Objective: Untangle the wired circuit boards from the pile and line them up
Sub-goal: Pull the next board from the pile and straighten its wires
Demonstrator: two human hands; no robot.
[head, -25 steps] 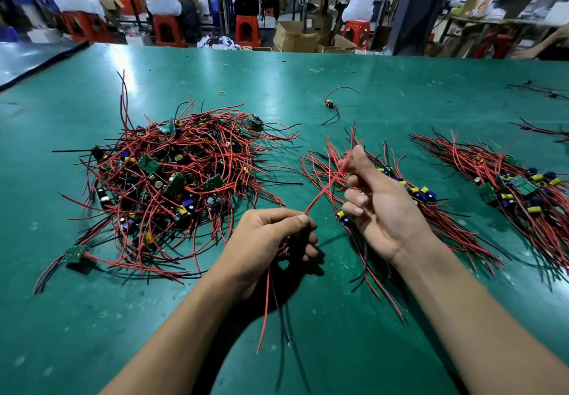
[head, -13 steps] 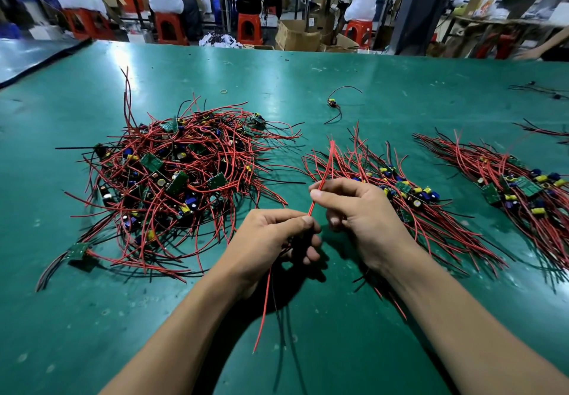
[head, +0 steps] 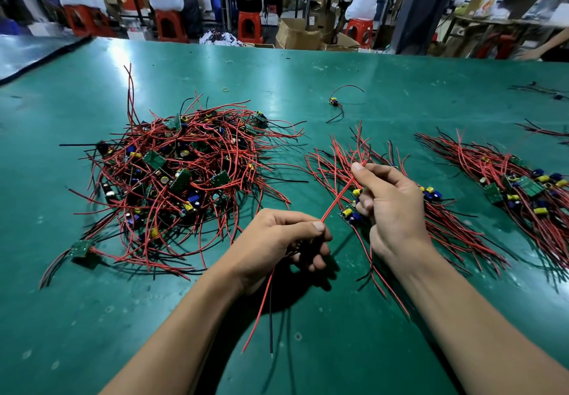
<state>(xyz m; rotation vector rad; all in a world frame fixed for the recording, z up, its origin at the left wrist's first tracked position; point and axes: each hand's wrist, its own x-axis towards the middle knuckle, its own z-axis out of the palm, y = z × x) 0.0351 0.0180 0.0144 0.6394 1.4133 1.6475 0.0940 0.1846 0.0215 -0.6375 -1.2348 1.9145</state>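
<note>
Hands stretching 1 red wire above the tabletop

Wire work fills my view from the head camera. My left hand [head: 278,242] is curled into a loose fist, thumb pressed to forefinger on a red wire [head: 335,199]; I cannot see a board inside that fist. 1 red and 1 black lead [head: 271,317] hang from below the fist, their ends free above the green tabletop [head: 400,92]. My right hand [head: 392,206] has its fingers [head: 368,179] pinched together on the far end of the same red wire, so it runs taut and slanted between the 2 hands.

On my left lies the tangled pile [head: 172,176] of green circuit boards and red and black wires, with 1 board [head: 81,248] at its near left edge. Under and beyond my right hand sits a row of straightened boards [head: 351,214], their wires fanned in 1 direction. Farther right lies a second aligned row [head: 520,185]. A single wired board [head: 335,102] rests alone toward the far side, well apart from the rest.
</note>
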